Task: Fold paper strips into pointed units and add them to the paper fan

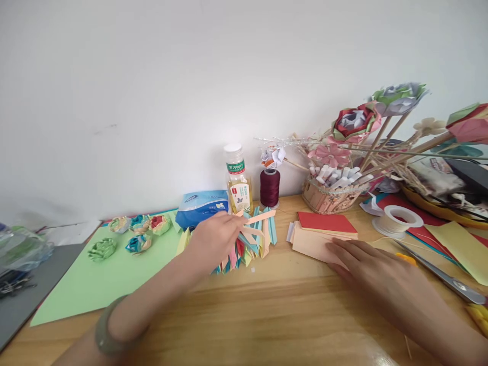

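My left hand (215, 239) reaches over a row of folded paper pieces (232, 259) in blue, pink, yellow and red. Its fingers are closed on a peach folded paper piece (253, 231) with two arms sticking out to the right; the fingertips are partly hidden. My right hand (375, 267) rests with outstretched fingers on the right edge of a stack of peach paper sheets (312, 244). Red paper (326, 222) lies at the back of that stack, and some white paper shows at its left.
Several paper flowers (139, 244) lie on a green sheet (95, 284) at left. A blue tissue pack (202, 206), a bottle (240, 183) and a maroon thread spool (270, 188) stand by the wall. Scissors (446, 277), a white spool (398, 221) and a basket (331, 195) are at right.
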Action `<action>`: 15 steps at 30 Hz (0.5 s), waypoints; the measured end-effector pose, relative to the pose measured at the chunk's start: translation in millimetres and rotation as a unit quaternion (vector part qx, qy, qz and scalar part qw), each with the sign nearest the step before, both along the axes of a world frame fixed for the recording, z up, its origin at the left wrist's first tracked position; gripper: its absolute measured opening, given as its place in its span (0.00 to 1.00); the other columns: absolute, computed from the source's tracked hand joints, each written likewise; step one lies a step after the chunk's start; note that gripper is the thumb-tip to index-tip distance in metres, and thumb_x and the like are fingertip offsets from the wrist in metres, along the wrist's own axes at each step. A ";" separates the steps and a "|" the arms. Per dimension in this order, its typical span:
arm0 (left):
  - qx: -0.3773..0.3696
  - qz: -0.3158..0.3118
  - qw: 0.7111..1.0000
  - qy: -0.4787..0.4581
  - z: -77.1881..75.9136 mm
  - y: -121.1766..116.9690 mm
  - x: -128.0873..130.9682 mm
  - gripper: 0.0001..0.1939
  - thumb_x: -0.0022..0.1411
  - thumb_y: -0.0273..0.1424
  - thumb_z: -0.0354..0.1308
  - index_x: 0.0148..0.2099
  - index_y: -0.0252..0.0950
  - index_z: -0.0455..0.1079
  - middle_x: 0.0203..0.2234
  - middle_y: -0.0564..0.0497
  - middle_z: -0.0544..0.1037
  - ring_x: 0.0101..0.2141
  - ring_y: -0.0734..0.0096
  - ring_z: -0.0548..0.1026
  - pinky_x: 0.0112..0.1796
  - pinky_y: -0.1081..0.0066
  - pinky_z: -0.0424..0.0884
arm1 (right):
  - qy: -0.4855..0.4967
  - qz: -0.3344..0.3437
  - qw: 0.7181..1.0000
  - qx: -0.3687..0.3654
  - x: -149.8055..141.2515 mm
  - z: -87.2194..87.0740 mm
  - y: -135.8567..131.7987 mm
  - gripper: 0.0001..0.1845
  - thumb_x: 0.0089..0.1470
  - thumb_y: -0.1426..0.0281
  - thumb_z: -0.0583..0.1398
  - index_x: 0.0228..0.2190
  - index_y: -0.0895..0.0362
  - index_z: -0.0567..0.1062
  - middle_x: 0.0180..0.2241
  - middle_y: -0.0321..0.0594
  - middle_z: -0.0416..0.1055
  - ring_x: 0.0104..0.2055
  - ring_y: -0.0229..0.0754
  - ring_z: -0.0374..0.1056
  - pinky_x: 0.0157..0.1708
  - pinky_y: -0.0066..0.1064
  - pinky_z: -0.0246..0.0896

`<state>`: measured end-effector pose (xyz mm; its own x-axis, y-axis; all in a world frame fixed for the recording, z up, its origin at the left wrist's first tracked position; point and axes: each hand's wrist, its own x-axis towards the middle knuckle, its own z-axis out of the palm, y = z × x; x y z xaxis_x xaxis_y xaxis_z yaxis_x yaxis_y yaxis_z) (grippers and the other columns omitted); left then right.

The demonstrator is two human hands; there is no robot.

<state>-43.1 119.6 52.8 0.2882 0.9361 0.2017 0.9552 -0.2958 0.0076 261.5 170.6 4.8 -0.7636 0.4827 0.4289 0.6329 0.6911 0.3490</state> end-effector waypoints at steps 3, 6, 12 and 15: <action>-0.030 0.017 0.999 0.030 0.5 29.1 18.5 0.09 0.64 0.26 0.51 0.42 0.36 0.72 0.36 0.48 0.78 0.36 0.65 0.76 0.33 0.70 0.72 | 0.004 -0.006 1.000 0.001 -1.6 -0.6 -1.7 0.22 0.61 0.72 0.44 0.36 0.59 0.77 0.35 0.47 0.78 0.34 0.47 0.74 0.23 0.34 0.68; -0.051 0.021 0.997 0.047 -4.0 50.2 31.7 0.06 0.59 0.24 0.56 0.39 0.34 0.73 0.30 0.47 0.77 0.32 0.61 0.76 0.28 0.71 0.70 | 0.006 -0.007 1.000 0.008 0.2 -4.0 -2.2 0.21 0.60 0.73 0.44 0.37 0.61 0.76 0.35 0.48 0.78 0.35 0.48 0.74 0.24 0.34 0.69; -0.023 0.066 0.997 0.012 17.6 38.4 28.0 0.09 0.64 0.27 0.52 0.42 0.40 0.73 0.36 0.52 0.77 0.40 0.64 0.74 0.34 0.72 0.68 | -0.005 -0.015 1.000 -0.007 3.8 -12.8 -1.0 0.17 0.57 0.75 0.48 0.40 0.61 0.75 0.37 0.48 0.77 0.36 0.51 0.73 0.26 0.38 0.69; -0.025 0.147 0.988 -0.031 39.3 13.6 16.5 0.13 0.65 0.33 0.51 0.51 0.43 0.67 0.33 0.55 0.78 0.31 0.67 0.75 0.28 0.73 0.66 | -0.003 -0.012 1.000 -0.004 2.9 -12.5 -2.0 0.17 0.55 0.77 0.49 0.40 0.61 0.75 0.37 0.48 0.77 0.36 0.51 0.73 0.27 0.38 0.69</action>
